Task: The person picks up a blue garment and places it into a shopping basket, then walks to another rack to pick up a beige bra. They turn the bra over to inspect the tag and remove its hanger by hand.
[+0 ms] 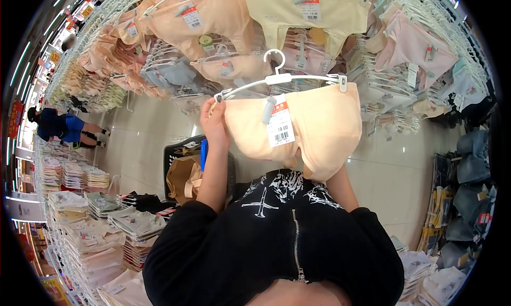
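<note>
A peach bra [330, 120] hangs from a white plastic hanger [278, 79] in front of my chest, clipped at both ends. My left hand [214, 126] is closed on the bra's left edge, just below the hanger's clip. A price tag [280, 121] reading 19.00 and a grey security tag [269, 109] are attached near the middle of the bra. My right forearm [342, 188] reaches up behind the bra's right cup. The cup hides my right hand, so its fingers do not show.
Racks ahead carry a larger peach bra [199, 24], a pale yellow bra [308, 16] and several others. A black shopping basket [173, 156] with a brown bag [182, 175] stands at my left. Folded garments [96, 237] are stacked at lower left. Another person [64, 126] stands farther left.
</note>
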The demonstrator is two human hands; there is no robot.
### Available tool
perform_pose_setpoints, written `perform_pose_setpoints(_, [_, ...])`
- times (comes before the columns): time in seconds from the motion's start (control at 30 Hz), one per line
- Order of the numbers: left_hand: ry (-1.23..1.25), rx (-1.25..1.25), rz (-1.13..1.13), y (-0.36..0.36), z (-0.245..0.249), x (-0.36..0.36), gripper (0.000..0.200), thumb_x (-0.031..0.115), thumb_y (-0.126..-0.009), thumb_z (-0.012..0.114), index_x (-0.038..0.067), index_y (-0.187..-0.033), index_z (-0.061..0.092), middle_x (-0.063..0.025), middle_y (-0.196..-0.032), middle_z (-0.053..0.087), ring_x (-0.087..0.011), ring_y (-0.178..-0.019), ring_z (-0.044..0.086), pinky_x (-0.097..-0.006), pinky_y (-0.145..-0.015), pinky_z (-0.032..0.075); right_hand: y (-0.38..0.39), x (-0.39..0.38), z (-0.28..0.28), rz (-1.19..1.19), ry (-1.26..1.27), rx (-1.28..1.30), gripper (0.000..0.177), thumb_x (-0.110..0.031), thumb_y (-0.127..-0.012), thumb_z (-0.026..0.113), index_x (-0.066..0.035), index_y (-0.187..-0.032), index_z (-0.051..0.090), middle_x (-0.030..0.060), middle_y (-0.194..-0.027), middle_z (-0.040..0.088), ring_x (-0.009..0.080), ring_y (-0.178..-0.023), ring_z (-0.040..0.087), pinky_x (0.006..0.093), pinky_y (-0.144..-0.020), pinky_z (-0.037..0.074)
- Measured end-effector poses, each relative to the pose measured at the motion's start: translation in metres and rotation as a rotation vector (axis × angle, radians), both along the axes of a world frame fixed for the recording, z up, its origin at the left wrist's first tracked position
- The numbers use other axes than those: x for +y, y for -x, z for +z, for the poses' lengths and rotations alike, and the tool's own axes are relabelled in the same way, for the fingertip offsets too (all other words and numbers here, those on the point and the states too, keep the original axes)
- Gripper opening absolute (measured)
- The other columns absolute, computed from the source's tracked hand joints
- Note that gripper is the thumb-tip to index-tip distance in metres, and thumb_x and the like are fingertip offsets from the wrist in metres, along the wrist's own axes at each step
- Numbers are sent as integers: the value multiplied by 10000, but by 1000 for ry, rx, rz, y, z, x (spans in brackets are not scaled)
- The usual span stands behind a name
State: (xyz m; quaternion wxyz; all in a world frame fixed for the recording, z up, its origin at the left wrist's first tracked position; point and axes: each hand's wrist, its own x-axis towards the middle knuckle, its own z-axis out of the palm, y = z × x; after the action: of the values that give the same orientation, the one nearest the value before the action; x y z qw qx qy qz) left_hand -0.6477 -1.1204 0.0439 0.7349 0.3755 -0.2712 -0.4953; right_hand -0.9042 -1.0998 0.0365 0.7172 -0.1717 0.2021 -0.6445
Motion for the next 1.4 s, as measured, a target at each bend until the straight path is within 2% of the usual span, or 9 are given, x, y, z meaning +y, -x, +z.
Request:
perform_pose_setpoints(0.4, [-103, -88, -66, 17, 5, 11, 105, 57, -840, 587, 23, -938, 566, -13, -831, 590, -74, -727, 541, -204, -650, 431, 6, 8, 3, 27, 28, 76, 473, -349, -928, 431, -47, -1291, 398, 166, -1196, 536, 277, -988, 593, 404, -795, 505])
perform_pose_setpoints(0.73, [-176, -103, -17, 16, -1, 12, 97, 57, -817, 596, 25, -902, 562, -19, -810, 598, -87, -706, 553, -215, -636, 440, 22, 17, 9, 100, 88, 223, 465, -339, -929, 437, -45, -1288, 401, 170, -1187, 541, 277, -977, 599, 398, -785, 509])
perform_pose_setpoints(1.07, [-161, -117, 19, 18, 3, 14, 101, 35, -800, 598, 25, -894, 562, -36, -806, 614, -100, -696, 570, -221, -630, 456, 21, 16, 12, 176, 124, 284, 458, -328, -929, 444, -43, -1284, 403, 175, -1179, 546, 277, -966, 605, 393, -776, 513])
perform_pose_setpoints(1.4, [-154, -88, 18, 13, -2, 12, 114, 36, -811, 593, 32, -913, 542, -57, -834, 619, -121, -727, 587, -235, -647, 474, 24, 7, 18, 201, 135, 323, 435, -283, -926, 451, -16, -1267, 413, 202, -1088, 576, 289, -888, 623, 404, -741, 524])
